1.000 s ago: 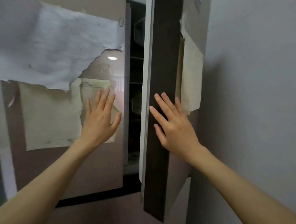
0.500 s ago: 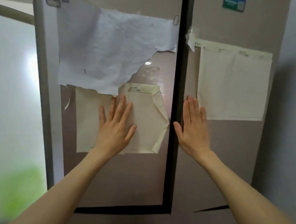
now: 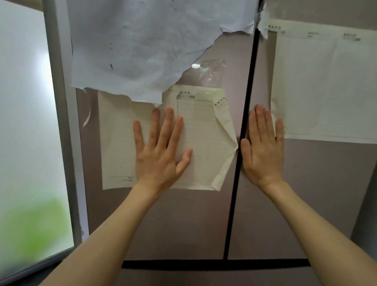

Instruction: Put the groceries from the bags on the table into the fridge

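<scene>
The fridge fills the view, its two upper doors closed with only a dark seam between them. My left hand (image 3: 160,150) presses flat, fingers straight, on a cream sheet of paper (image 3: 202,143) stuck to the left door (image 3: 179,219). My right hand (image 3: 262,146) lies flat against the right door (image 3: 307,192), just right of the seam. Neither hand holds anything. No groceries or bags are in view.
A torn white sheet (image 3: 144,42) hangs over the upper left door, and a wide cream sheet (image 3: 330,84) covers the right door. A frosted window (image 3: 20,123) with a grey frame stands to the left. A lower fridge panel (image 3: 197,283) begins below a dark horizontal seam.
The right fridge door, ajar a second ago, has swung shut under my right hand. Both palms now rest flat on the closed doors, and my view has moved closer.
</scene>
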